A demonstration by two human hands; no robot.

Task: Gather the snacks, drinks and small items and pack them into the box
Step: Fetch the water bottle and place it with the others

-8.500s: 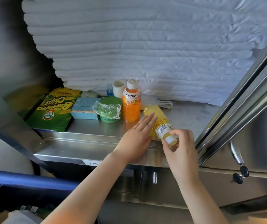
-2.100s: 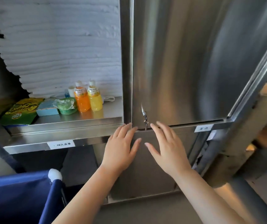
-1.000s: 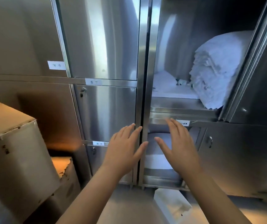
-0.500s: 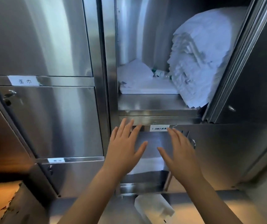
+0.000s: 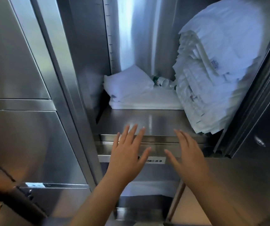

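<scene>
- Both hands have risen since half a second ago, from below the shelf label to the shelf lip.
- Three closed steel doors stack at far left.
- Next, the left hand, fingers spread wide, holds nothing.
- Beside it, the right hand is spread too, empty.
- An open compartment holds two white linen piles (a flat pile, then a leaning stack) and one bottle on its side between them, at the back.
</scene>
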